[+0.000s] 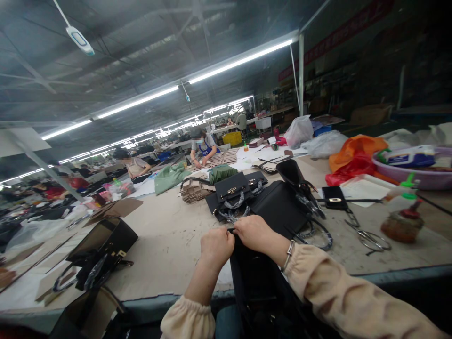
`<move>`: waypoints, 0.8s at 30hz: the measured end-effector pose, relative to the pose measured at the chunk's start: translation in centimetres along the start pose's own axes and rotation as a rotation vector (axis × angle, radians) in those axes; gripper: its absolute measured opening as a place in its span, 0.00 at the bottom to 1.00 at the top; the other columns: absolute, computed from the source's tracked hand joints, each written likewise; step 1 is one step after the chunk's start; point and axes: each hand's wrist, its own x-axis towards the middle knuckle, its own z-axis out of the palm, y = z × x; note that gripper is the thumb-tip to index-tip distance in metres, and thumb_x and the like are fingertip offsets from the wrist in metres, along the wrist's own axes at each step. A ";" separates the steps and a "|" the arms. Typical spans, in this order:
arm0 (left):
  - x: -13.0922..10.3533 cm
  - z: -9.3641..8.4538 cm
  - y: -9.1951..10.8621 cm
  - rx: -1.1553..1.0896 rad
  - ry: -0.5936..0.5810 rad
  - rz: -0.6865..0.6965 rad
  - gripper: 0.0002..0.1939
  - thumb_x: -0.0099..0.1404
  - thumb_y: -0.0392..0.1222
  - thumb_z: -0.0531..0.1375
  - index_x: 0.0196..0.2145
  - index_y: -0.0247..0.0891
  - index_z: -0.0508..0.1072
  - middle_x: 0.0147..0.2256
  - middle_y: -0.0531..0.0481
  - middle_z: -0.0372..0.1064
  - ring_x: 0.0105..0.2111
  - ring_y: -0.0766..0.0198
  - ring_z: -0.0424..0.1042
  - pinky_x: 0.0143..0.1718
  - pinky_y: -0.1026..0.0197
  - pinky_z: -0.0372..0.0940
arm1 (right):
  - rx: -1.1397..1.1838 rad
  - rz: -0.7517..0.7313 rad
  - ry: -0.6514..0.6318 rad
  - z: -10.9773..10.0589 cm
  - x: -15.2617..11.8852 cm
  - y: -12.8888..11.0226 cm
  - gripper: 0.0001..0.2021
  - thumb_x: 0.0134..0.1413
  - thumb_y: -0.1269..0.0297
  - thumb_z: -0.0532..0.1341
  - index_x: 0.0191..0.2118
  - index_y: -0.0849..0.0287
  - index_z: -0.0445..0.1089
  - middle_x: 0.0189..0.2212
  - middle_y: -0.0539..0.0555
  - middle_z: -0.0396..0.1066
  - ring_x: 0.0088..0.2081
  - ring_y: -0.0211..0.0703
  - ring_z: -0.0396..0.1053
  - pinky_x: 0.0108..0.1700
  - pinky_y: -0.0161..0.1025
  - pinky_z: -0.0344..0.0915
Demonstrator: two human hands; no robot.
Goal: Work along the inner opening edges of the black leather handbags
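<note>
My left hand (216, 246) and my right hand (254, 232) are closed side by side on the upper edge of a black handbag (252, 278). The bag's dark inside faces up toward me at the table's front edge, and its lower part is lost in shadow. Just beyond my hands lie several black handbags (231, 188) with plastic-wrapped handles. To the right of them rests a black bag body (280, 207). On the left, another black handbag (106, 249) lies tipped with its mouth open.
On the right are scissors (372, 239), a brown-stained glue jar (402, 223), squeeze bottles (406, 188), a black phone-like item (333, 197) and a purple basin (423, 176). Stacked brown pieces (194, 189) and green cloth (171, 178) lie farther back. Co-workers (205, 146) sit across the table.
</note>
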 end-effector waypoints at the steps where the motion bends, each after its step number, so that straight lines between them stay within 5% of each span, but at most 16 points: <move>1: 0.0 0.0 0.0 -0.002 0.000 -0.003 0.16 0.63 0.43 0.49 0.33 0.37 0.76 0.33 0.43 0.75 0.36 0.56 0.73 0.35 0.60 0.62 | 0.000 0.000 -0.001 0.0 0.0 0.0 0.14 0.59 0.63 0.52 0.33 0.61 0.74 0.33 0.59 0.76 0.37 0.46 0.73 0.38 0.36 0.64; 24: -0.9 -0.1 0.2 -0.053 -0.038 -0.069 0.16 0.67 0.41 0.47 0.36 0.38 0.73 0.36 0.45 0.74 0.38 0.60 0.72 0.37 0.62 0.59 | 0.094 -0.005 -0.056 -0.4 0.0 0.6 0.15 0.59 0.59 0.53 0.36 0.61 0.74 0.37 0.60 0.76 0.42 0.50 0.72 0.43 0.39 0.64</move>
